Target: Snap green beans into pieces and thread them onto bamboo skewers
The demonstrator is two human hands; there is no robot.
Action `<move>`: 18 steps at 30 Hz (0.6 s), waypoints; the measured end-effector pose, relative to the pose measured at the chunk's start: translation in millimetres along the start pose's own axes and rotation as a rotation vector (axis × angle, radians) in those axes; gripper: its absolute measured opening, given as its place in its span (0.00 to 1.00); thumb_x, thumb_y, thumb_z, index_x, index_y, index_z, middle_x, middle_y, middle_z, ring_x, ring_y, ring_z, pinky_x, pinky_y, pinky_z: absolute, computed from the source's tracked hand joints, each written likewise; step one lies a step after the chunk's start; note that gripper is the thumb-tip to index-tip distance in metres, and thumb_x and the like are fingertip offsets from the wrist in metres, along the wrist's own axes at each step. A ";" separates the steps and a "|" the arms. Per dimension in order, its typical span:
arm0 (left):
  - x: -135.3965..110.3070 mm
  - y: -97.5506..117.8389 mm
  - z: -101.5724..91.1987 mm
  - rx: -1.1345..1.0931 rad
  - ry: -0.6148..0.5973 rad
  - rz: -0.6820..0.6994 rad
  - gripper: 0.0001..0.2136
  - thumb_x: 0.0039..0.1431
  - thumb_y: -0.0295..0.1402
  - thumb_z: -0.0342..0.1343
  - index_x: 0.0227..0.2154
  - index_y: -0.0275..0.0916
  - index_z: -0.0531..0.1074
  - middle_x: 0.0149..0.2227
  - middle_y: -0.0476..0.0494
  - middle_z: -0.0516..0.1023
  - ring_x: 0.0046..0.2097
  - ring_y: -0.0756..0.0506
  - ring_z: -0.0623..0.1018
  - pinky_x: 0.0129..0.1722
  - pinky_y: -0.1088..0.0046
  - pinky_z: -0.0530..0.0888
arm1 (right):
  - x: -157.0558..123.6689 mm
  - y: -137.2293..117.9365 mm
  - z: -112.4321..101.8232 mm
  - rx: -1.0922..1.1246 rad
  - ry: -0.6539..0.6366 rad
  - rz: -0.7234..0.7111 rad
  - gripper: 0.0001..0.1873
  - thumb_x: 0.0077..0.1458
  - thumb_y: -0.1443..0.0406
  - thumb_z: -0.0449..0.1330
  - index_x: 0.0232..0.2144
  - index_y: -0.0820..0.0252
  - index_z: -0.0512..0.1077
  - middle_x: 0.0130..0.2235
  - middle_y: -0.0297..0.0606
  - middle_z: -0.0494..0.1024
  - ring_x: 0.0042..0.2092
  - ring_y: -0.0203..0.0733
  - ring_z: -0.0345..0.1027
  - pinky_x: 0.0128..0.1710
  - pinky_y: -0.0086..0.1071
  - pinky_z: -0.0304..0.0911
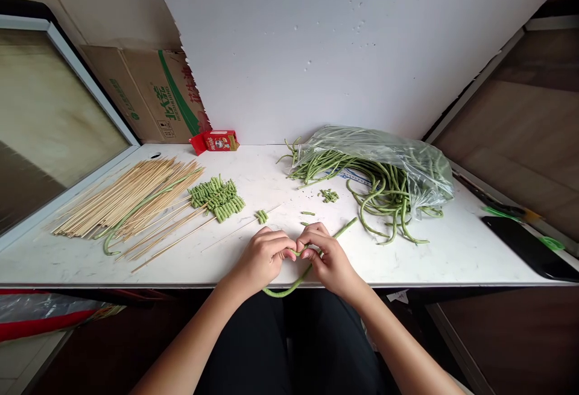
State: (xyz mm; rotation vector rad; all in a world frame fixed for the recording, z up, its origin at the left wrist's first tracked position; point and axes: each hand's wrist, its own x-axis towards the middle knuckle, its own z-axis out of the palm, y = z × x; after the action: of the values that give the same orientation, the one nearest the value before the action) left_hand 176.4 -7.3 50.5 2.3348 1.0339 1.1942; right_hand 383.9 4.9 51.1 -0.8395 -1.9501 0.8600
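My left hand (265, 257) and my right hand (326, 256) meet at the front edge of the white table (452, 250). Both are closed, pinching one long green bean (289, 289) between their fingertips. The bean loops down below the table edge and its other end runs up past my right hand. A skewer threaded with bean pieces (261, 216) lies just beyond my left hand. Several skewers of folded bean pieces (217, 197) lie further left. A large heap of bare bamboo skewers (126, 199) is at the far left.
An open plastic bag of long beans (384, 166) spills across the right half of the table. Loose bean bits (329, 195) lie mid-table. A black phone (529, 249) lies at the right edge. A red packet (215, 141) and a cardboard box (154, 93) stand at the back left.
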 end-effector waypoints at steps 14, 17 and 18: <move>0.9 3.3 -0.5 -0.127 -0.031 -0.072 0.12 0.65 0.17 0.56 0.34 0.41 0.79 0.31 0.49 0.81 0.35 0.47 0.77 0.42 0.70 0.72 | 1.8 7.3 -2.8 0.155 -0.040 0.023 0.08 0.66 0.65 0.62 0.32 0.55 0.77 0.33 0.38 0.75 0.44 0.50 0.66 0.48 0.45 0.64; 1.1 2.2 -1.1 -0.095 -0.001 -0.107 0.08 0.70 0.24 0.57 0.36 0.40 0.79 0.33 0.47 0.81 0.37 0.46 0.78 0.41 0.70 0.73 | 2.0 5.0 -1.2 0.067 0.086 -0.001 0.07 0.66 0.66 0.63 0.33 0.54 0.77 0.33 0.38 0.77 0.44 0.50 0.67 0.47 0.45 0.65; 1.2 2.0 -1.5 -0.099 -0.002 -0.126 0.07 0.71 0.27 0.57 0.37 0.40 0.79 0.35 0.45 0.82 0.37 0.46 0.79 0.40 0.70 0.73 | 2.1 3.2 -1.1 0.013 0.137 -0.022 0.07 0.66 0.67 0.63 0.34 0.53 0.77 0.33 0.38 0.78 0.43 0.50 0.67 0.47 0.45 0.65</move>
State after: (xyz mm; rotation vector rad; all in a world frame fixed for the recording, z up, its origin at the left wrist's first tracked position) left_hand 176.5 -7.9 53.3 2.1614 1.0784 1.1674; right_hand 384.7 8.6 49.8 -0.8461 -1.8293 0.7805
